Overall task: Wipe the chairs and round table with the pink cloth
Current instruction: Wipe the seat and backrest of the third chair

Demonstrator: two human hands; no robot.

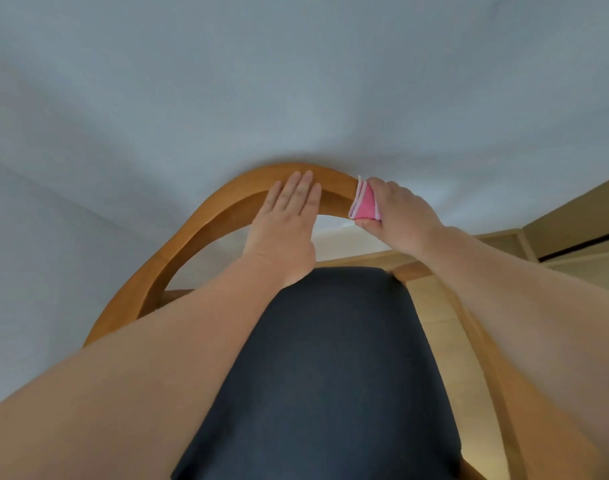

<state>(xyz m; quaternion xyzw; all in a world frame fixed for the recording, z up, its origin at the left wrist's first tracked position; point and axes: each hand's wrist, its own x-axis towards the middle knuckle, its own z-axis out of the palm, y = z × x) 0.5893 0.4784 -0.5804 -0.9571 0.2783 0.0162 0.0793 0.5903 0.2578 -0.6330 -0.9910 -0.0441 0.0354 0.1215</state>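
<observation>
At centre frame, right hand [396, 211] pinches folded cloth [365, 202] around the curved chair rail [206, 230], whose arc runs left toward flat, open left hand [285, 216] bracing it, empty.

No writing, label, brand, number or sign can be read, neither on the wooden chair [199, 226] nor the pink cloth [365, 202].

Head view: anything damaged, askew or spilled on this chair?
Nothing stands out. The curved wooden back rail looks unbroken, and the dark seat shows no spill or tear. The left hand rests flat on the rail; the right hand grips the folded pink cloth against the rail's right side.
</observation>
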